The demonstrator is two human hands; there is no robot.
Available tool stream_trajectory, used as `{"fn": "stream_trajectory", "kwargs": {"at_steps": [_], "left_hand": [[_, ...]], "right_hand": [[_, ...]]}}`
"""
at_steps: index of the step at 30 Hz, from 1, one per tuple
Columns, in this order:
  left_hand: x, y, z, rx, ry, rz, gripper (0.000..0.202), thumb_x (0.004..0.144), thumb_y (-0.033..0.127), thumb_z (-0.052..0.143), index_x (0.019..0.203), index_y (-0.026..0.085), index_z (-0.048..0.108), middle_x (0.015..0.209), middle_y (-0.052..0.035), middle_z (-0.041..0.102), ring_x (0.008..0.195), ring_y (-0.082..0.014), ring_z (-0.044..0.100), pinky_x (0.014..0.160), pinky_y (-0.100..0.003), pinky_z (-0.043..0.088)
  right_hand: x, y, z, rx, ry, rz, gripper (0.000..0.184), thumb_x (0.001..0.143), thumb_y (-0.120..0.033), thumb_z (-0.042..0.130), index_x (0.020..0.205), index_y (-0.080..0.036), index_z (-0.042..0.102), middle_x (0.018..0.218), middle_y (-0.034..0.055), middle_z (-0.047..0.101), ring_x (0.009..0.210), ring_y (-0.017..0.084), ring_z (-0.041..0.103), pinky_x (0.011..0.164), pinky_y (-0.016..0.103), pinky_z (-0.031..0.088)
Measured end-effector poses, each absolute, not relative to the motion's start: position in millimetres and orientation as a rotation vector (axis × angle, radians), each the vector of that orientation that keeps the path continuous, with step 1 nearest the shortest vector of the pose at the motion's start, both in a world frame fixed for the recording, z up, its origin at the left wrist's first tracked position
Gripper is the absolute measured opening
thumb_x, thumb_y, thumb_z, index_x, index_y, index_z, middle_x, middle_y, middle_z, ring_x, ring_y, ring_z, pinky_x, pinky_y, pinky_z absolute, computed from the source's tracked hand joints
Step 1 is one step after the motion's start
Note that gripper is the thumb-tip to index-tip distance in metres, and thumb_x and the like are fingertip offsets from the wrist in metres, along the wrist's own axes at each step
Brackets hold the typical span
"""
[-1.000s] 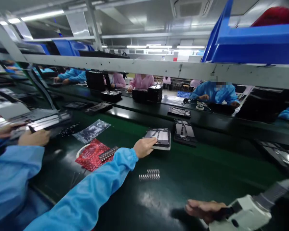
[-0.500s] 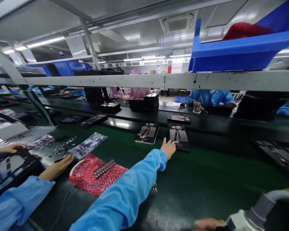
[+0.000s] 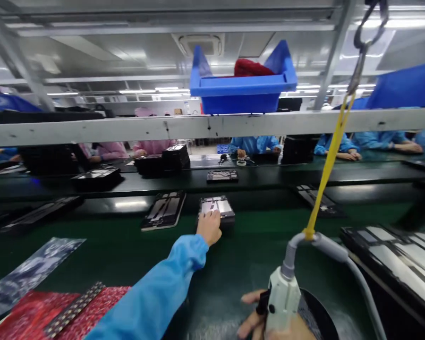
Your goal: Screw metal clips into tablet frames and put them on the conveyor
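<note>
Head: outstretched left hand curled on device, grip unclear; right hand clasps tool.

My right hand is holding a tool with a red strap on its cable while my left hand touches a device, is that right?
Wrong colour: the head view shows a yellow strap, not red, on the cable. Your right hand holds the tool; your left hand touches a device.

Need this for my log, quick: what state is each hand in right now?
Left hand: fingers on the device; whether they grip it cannot be told.
Right hand: holding the white tool.
</note>
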State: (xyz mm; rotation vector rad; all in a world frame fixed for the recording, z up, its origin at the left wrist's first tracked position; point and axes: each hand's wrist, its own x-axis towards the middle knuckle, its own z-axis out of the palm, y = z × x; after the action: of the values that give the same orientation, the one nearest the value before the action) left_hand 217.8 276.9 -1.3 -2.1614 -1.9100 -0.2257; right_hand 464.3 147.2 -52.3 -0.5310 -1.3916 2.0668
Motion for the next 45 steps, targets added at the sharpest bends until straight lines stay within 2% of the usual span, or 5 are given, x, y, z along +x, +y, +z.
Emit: {"fn": "stream_trajectory", "kwargs": {"at_steps": [8, 13, 25, 35, 45], "left_hand": [[233.2, 85.4, -50.9, -2.323, -1.425, -0.5, 0.082, 0.064, 0.004, 0.042, 0.146, 0.011, 0.038, 0.146, -0.0115, 0.047, 0.134, -0.0284, 0.045, 0.109, -0.046, 0.036], [232.1, 23.6, -84.6, -2.392, -1.22, -0.556, 0.064, 0.08, 0.014, 0.045, 0.144, 0.017, 0.044, 0.134, -0.0063, 0.06, 0.135, -0.0238, 0.045, 0.114, -0.039, 0.03], [311.0, 52.7, -90.0, -2.731, -1.181, -0.496, 0.082, 0.074, 0.068, 0.062, 0.13, 0.01, 0.057, 0.134, -0.0208, 0.057, 0.126, -0.0431, 0.051, 0.106, -0.07, 0.031], [301.7, 42.9, -73.0, -2.701, -1.117, -1.383, 0.036, 0.09, 0.005, 0.046, 0.122, 0.019, 0.058, 0.088, -0.0044, 0.076, 0.081, -0.0148, 0.072, 0.109, -0.045, 0.043], [230.5, 52.8, -46.5, -2.244, -2.011, -1.577, 0.018, 0.088, 0.031, 0.059, 0.084, 0.022, 0.074, 0.081, -0.0044, 0.072, 0.071, -0.0176, 0.07, 0.062, -0.025, 0.06]], "right_hand": [[510.0, 141.6, -10.1, -0.817, -1.114, 1.356, 0.051, 0.074, -0.029, 0.079, 0.117, -0.018, 0.056, 0.055, -0.0047, 0.061, 0.044, 0.012, 0.056, 0.045, 0.024, 0.045], [538.7, 145.3, -29.0, -0.938, -1.115, 0.982, 0.033, 0.075, -0.025, 0.078, 0.1, -0.017, 0.058, 0.049, -0.0063, 0.055, 0.042, 0.012, 0.052, 0.047, 0.026, 0.043], [520.4, 155.2, -42.8, -1.032, -1.035, 0.777, 0.034, 0.075, -0.024, 0.075, 0.105, -0.014, 0.061, 0.047, -0.0066, 0.056, 0.042, 0.013, 0.052, 0.053, 0.03, 0.048], [515.7, 163.3, -50.7, -1.125, -1.061, 0.797, 0.029, 0.073, -0.026, 0.074, 0.097, -0.015, 0.061, 0.047, -0.0061, 0.056, 0.041, 0.013, 0.052, 0.049, 0.029, 0.047], [519.0, 159.8, -47.1, -1.176, -1.094, 0.76, 0.028, 0.071, -0.03, 0.075, 0.093, -0.016, 0.064, 0.047, -0.0054, 0.056, 0.041, 0.013, 0.051, 0.049, 0.03, 0.046]]}}
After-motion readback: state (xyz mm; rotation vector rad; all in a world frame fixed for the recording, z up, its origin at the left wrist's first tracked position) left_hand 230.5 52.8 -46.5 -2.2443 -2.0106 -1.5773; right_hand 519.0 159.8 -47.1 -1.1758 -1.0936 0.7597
